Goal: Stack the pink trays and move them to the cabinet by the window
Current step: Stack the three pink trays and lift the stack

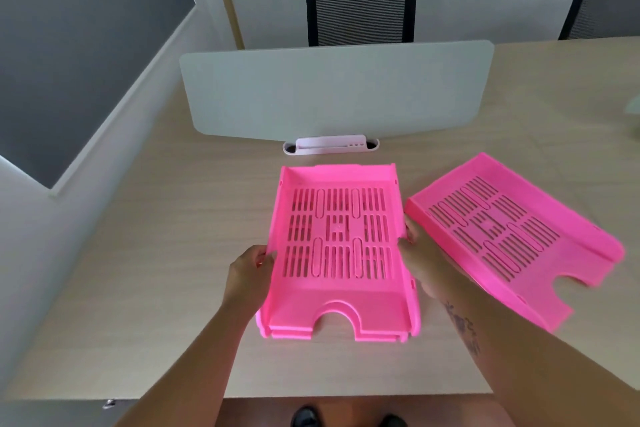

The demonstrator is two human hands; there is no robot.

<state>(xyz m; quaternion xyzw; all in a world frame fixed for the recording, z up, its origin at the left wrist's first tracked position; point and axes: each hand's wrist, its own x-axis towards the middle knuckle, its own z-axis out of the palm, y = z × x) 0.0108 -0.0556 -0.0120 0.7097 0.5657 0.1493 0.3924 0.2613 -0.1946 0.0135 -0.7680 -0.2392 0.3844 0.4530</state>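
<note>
A pink slotted tray (pixel 337 302) sits nested on another pink tray whose edge shows beneath its front, in the middle of the wooden desk (pixel 156 288). My left hand (pixel 251 270) grips the top tray's left wall. My right hand (pixel 419 263) holds its right wall, fingers partly hidden behind the rim. A third pink tray (pixel 512 239) lies angled on the desk just to the right, touching close to my right hand.
A white divider screen (pixel 336 90) stands across the desk behind the trays, with a pale cable slot (pixel 330 146) at its foot. Two black mesh chairs (pixel 360 10) stand beyond. The wall runs along the desk's left side. The desk's front edge is near my feet.
</note>
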